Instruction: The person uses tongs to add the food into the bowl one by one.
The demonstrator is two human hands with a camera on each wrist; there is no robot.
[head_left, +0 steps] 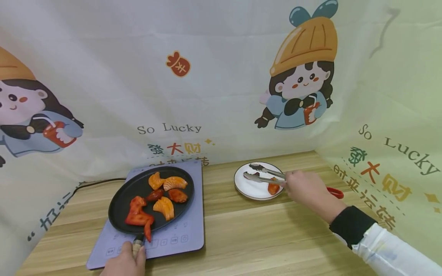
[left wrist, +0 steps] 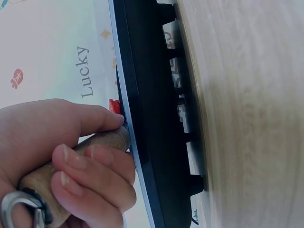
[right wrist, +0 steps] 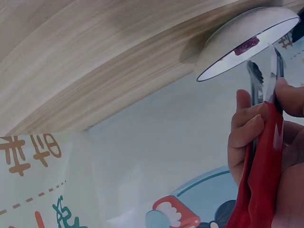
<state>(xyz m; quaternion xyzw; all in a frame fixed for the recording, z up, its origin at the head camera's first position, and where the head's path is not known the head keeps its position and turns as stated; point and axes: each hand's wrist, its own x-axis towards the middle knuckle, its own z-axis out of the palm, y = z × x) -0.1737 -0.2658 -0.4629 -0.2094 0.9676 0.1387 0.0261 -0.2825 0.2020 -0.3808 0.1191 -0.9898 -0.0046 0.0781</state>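
My left hand [head_left: 124,262] grips the wooden handle [left wrist: 102,140] of a black frying pan [head_left: 119,209]. In the pan lie a red chicken wing [head_left: 137,214], its tip hanging over the near rim, orange salmon slices [head_left: 175,183] and reddish-brown meat pieces [head_left: 178,196]. My right hand [head_left: 307,191] holds metal tongs [head_left: 266,179] with red grips [right wrist: 266,161]. Their tips are spread apart over a white plate [head_left: 243,189]. On that plate are an orange-red piece [head_left: 273,188] and a dark red piece [right wrist: 247,46], partly hidden behind the tongs in the head view.
The pan sits on a flat induction cooker [head_left: 193,237] with touch controls along its near side. A black cord [head_left: 100,181] runs off its back left. Wooden tabletop [head_left: 235,234] lies between cooker and plate. A printed cloth [head_left: 221,76] encloses the back and sides.
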